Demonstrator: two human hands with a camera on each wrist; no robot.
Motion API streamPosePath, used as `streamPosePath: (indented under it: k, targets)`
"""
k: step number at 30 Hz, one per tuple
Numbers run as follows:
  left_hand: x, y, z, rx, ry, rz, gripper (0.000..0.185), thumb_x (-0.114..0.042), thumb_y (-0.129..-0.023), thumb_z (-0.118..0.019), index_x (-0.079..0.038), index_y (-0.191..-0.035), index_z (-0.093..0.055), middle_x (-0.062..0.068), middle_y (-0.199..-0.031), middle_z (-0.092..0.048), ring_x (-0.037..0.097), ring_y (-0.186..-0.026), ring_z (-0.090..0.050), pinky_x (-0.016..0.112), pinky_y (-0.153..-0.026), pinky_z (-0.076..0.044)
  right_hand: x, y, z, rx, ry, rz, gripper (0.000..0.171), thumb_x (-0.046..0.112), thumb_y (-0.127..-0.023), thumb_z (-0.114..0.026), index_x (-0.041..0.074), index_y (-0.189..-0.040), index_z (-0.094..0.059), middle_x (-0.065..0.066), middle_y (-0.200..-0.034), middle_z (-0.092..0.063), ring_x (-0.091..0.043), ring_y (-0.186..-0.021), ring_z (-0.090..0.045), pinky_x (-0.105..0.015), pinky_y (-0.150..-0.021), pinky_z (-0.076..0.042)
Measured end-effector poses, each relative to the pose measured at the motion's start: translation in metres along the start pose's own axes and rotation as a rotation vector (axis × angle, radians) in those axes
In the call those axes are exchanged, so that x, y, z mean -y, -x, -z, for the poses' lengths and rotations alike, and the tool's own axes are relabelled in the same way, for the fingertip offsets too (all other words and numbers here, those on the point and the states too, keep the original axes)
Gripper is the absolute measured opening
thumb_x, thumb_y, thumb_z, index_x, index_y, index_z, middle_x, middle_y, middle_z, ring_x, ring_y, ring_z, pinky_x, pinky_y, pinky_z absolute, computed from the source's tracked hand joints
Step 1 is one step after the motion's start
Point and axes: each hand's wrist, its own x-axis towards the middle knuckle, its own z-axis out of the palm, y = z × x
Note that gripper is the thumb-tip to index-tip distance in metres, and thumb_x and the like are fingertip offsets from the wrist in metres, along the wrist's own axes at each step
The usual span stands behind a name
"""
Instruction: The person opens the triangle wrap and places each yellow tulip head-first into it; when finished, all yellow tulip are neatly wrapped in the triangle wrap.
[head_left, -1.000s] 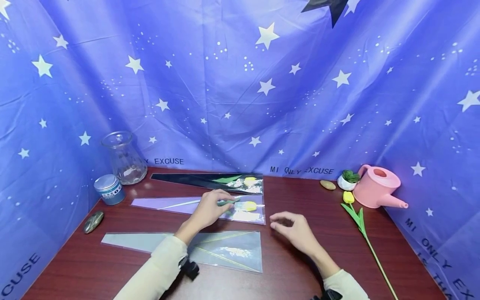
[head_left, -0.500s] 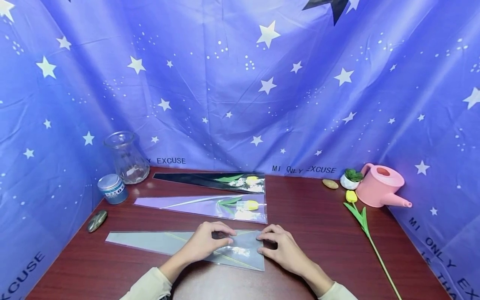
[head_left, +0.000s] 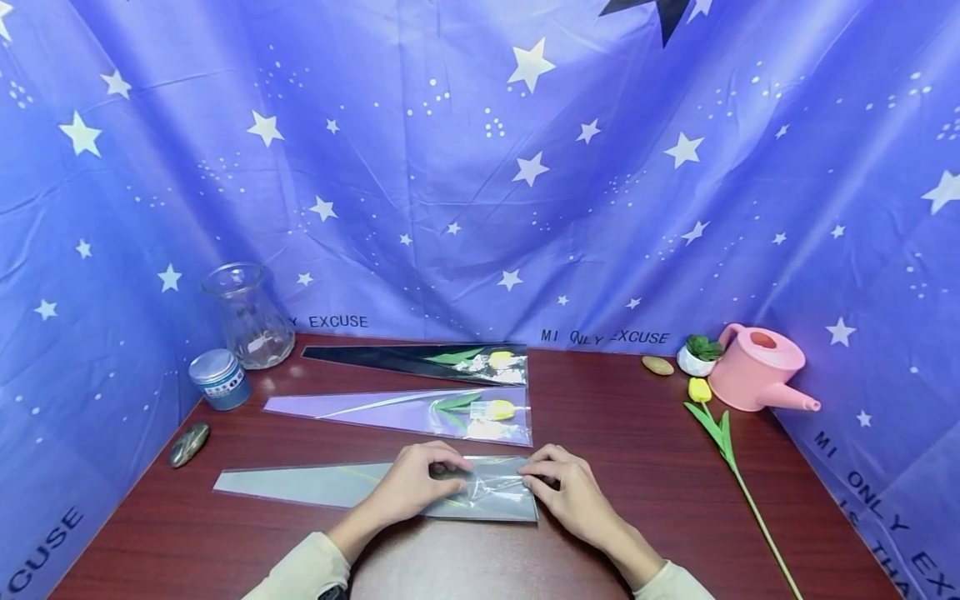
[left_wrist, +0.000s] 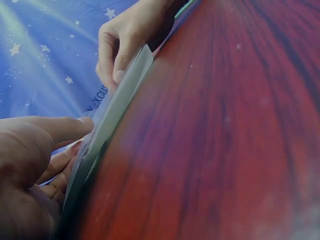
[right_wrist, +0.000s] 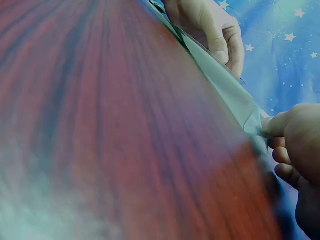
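A pale grey tapered flower sleeve [head_left: 300, 486], with clear film on top, lies in front of me in the head view. My right hand [head_left: 573, 492] pinches its wide right end between thumb and fingers. My left hand [head_left: 420, 483] holds the sleeve farther left, thumb and fingers bent at the film. Between the hands the film is creased and shiny. In the left wrist view the sleeve [left_wrist: 117, 102] runs edge-on between both hands, partly raised off the table. The right wrist view shows the right thumb [right_wrist: 275, 125] on the sleeve's corner; the fingertips' full contact is hidden.
Behind lie a purple sleeve [head_left: 337, 408] and a black sleeve [head_left: 367, 358], each with a yellow tulip. A loose yellow tulip [head_left: 723, 446], pink watering can [head_left: 753, 371], potted plant [head_left: 700, 354] and stone stand right. A glass vase [head_left: 255, 321], blue jar [head_left: 219, 379] and dark stone are left.
My left hand has left the purple sleeve and come forward to the grey one. My right hand has moved onto the grey sleeve's right end. The near edge of that sleeve has shifted and its film has creased.
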Motion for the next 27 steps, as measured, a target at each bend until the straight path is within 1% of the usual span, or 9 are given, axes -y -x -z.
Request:
streamPosePath:
  k: [6, 9, 14, 17, 22, 24, 27]
  targets:
    - [0.003, 0.000, -0.004, -0.018, -0.011, -0.006, 0.019, -0.024, -0.082, -0.088, -0.028, -0.099, -0.082, -0.015, -0.097, -0.075, 0.000, -0.086, -0.063, 0.020, -0.077, -0.050, -0.002, -0.002, 0.002, -0.037, 0.035, 0.079, 0.017, 0.001, -0.084, -0.082, 0.010, -0.099, -0.083, 0.007, -0.098, -0.071, -0.004, -0.090, -0.065, -0.012, -0.076, -0.050]
    - [0.004, 0.000, -0.005, -0.027, -0.008, -0.016, 0.018, -0.023, -0.081, -0.088, -0.028, -0.098, -0.082, -0.015, -0.097, -0.075, 0.001, -0.087, -0.064, 0.020, -0.077, -0.050, -0.001, -0.003, 0.003, -0.067, 0.024, 0.098, 0.018, 0.000, -0.083, -0.082, 0.011, -0.096, -0.083, 0.007, -0.095, -0.071, -0.002, -0.085, -0.063, -0.010, -0.072, -0.048]
    - [0.003, 0.000, -0.007, -0.043, -0.004, -0.034, 0.016, -0.023, -0.082, -0.087, -0.029, -0.096, -0.083, -0.016, -0.096, -0.075, 0.002, -0.085, -0.064, 0.019, -0.074, -0.049, 0.002, -0.006, 0.004, -0.145, -0.005, 0.122, 0.017, -0.001, -0.082, -0.082, 0.012, -0.093, -0.081, 0.006, -0.093, -0.071, -0.004, -0.082, -0.064, -0.012, -0.070, -0.049]
    - [0.003, 0.000, -0.008, -0.050, 0.008, -0.036, 0.012, -0.023, -0.084, -0.086, -0.028, -0.094, -0.083, -0.015, -0.095, -0.075, 0.001, -0.085, -0.064, 0.019, -0.073, -0.049, 0.005, -0.007, 0.005, -0.166, -0.029, 0.119, 0.018, -0.002, -0.083, -0.081, 0.013, -0.094, -0.081, 0.005, -0.093, -0.072, -0.005, -0.083, -0.065, -0.013, -0.071, -0.049]
    - [0.003, 0.000, -0.009, -0.068, 0.021, -0.040, 0.008, -0.021, -0.084, -0.085, -0.028, -0.089, -0.084, -0.015, -0.092, -0.075, -0.001, -0.085, -0.065, 0.019, -0.072, -0.050, 0.007, -0.009, 0.008, -0.167, -0.068, 0.122, 0.018, -0.001, -0.085, -0.081, 0.012, -0.096, -0.081, 0.004, -0.095, -0.073, -0.008, -0.084, -0.066, -0.016, -0.071, -0.051]
    - [0.004, 0.000, -0.009, -0.079, 0.018, -0.045, 0.009, -0.021, -0.084, -0.086, -0.028, -0.088, -0.084, -0.017, -0.091, -0.075, -0.001, -0.086, -0.066, 0.019, -0.074, -0.051, 0.007, -0.010, 0.013, -0.156, -0.075, 0.109, 0.017, 0.000, -0.086, -0.080, 0.012, -0.097, -0.081, 0.004, -0.097, -0.073, -0.008, -0.084, -0.067, -0.017, -0.072, -0.052]
    - [0.004, -0.001, -0.010, -0.093, 0.006, -0.052, 0.009, -0.020, -0.084, -0.086, -0.029, -0.087, -0.083, -0.018, -0.090, -0.075, -0.001, -0.087, -0.067, 0.020, -0.078, -0.052, 0.001, -0.010, 0.029, -0.142, -0.067, 0.059, 0.017, 0.000, -0.087, -0.079, 0.012, -0.099, -0.081, 0.005, -0.100, -0.073, -0.006, -0.090, -0.068, -0.015, -0.079, -0.052]
